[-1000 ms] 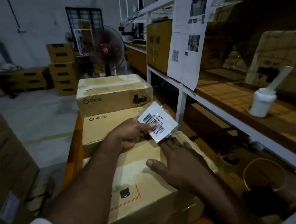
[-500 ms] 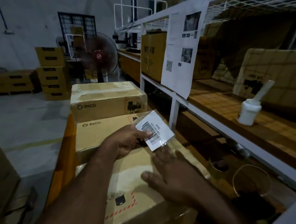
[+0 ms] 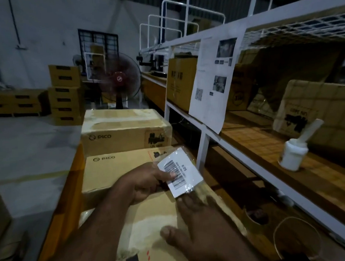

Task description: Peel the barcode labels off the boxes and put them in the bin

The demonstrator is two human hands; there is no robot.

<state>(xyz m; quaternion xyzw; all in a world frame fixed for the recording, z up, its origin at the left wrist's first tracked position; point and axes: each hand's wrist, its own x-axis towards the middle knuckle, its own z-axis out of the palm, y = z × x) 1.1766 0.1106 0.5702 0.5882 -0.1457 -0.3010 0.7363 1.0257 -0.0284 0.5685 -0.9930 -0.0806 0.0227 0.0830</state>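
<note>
My left hand [image 3: 144, 182] stays pinched on the barcode label [image 3: 179, 173], now lower and nearly free above the nearest box [image 3: 153, 222], which my flat, open right hand [image 3: 197, 225] steadies; I judge binning comes next.

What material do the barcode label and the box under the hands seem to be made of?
Barcode label: likely white paper under clear glossy film; a shiny transparent edge juts past the white. Box: brown corrugated cardboard, matte, judging by its dull tan faces and folded edges.
</note>
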